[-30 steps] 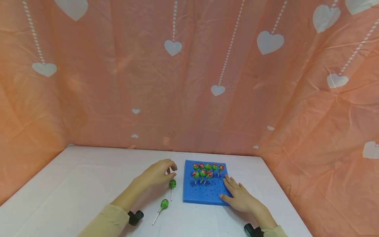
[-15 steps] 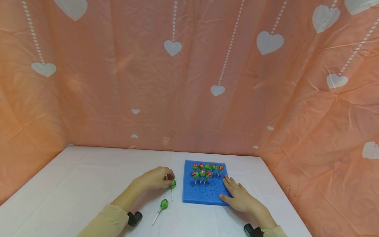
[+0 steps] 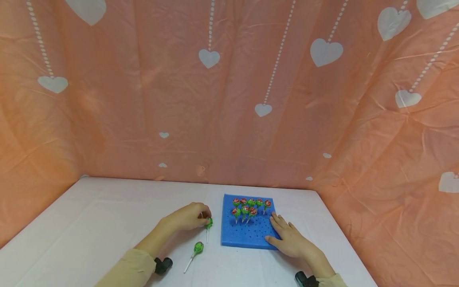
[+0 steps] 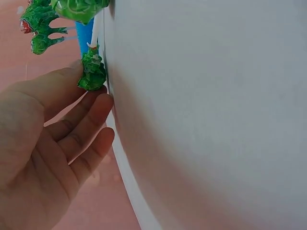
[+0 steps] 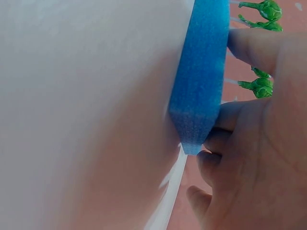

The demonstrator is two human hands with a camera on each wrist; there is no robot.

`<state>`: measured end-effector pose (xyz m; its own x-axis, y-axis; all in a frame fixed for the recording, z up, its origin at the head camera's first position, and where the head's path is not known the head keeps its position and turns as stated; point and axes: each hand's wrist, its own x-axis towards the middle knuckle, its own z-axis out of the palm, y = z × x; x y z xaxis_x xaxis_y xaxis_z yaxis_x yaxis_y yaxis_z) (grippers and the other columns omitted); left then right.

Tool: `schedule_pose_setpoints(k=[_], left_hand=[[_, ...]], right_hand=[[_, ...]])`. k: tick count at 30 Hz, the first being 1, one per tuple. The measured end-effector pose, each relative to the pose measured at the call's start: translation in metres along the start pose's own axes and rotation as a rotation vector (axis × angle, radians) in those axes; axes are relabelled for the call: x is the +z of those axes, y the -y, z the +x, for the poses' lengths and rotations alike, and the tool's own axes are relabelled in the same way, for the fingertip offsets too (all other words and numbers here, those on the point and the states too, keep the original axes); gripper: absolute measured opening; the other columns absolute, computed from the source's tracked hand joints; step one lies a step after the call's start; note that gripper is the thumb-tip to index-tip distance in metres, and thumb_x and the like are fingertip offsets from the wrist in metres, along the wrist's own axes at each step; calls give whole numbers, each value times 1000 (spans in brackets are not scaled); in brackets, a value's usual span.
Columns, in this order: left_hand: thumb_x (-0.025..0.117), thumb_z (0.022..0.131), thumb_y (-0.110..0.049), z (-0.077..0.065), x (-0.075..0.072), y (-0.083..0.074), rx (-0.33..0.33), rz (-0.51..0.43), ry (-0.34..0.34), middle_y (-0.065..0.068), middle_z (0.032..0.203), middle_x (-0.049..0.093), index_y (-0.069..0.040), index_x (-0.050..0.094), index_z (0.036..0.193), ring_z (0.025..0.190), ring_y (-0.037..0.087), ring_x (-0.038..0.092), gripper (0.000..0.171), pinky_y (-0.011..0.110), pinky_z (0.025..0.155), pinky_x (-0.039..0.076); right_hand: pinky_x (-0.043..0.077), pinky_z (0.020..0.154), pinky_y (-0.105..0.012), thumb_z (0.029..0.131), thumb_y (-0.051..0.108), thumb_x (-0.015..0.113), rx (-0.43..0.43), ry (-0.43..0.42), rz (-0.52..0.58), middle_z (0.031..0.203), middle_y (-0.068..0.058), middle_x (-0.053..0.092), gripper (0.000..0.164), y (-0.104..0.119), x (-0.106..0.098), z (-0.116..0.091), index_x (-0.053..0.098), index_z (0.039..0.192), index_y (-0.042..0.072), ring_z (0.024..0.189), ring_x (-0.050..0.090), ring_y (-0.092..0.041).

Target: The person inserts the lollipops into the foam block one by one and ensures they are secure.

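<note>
In the head view my left hand [image 3: 190,216] has its thumb and fingertips at the green-wrapped head of a lollipop [image 3: 209,225], whose white stick points toward me. The left wrist view shows that lollipop [image 4: 93,72] pinched between thumb and fingers, close to the white table. A second lollipop [image 3: 198,248] lies on the table nearer to me. Several red and green lollipops [image 3: 245,209] stand upright in a blue foam board [image 3: 233,238] with rows of small holes. My right hand [image 3: 291,240] rests on the board's right edge, fingers spread and fairly straight.
The white table [image 3: 107,223] runs back to an orange curtain [image 3: 229,151] printed with pale hearts, which also closes off the sides. A black wrist camera [image 3: 163,266] sits on the left wrist, and another camera [image 3: 305,279] on the right.
My left hand has come down and toward me onto the upper lollipop's head, and its fingers have closed on it. The right hand and the board have stayed in place.
</note>
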<state>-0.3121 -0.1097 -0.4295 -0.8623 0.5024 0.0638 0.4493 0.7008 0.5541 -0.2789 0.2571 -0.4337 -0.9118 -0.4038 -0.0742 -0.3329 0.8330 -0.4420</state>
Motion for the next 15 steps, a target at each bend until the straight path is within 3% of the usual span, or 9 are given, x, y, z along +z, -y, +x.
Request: schedule_pose_setpoints(k=[8,15], left_hand=[[74,95,-6,0,-2,0,65,-25,-61,-2,94,64,-5,72,107,86,14,60,12,29,76,55],[74,95,-5,-1,-3,-3,87,-28,-104,-4,97,63,-6,71,108,90,13,61,13,29,81,57]], right_hand=[[10,123,-68,103,44,62,-1,-1,7,169,-22,21,80,1,-1,-1,33,158,-7,156,15,-45],[10,123,-68,103,44,61,1,3,-8,170,-22,21,80,1,-1,-1,33,158,-7,157,14,-45]])
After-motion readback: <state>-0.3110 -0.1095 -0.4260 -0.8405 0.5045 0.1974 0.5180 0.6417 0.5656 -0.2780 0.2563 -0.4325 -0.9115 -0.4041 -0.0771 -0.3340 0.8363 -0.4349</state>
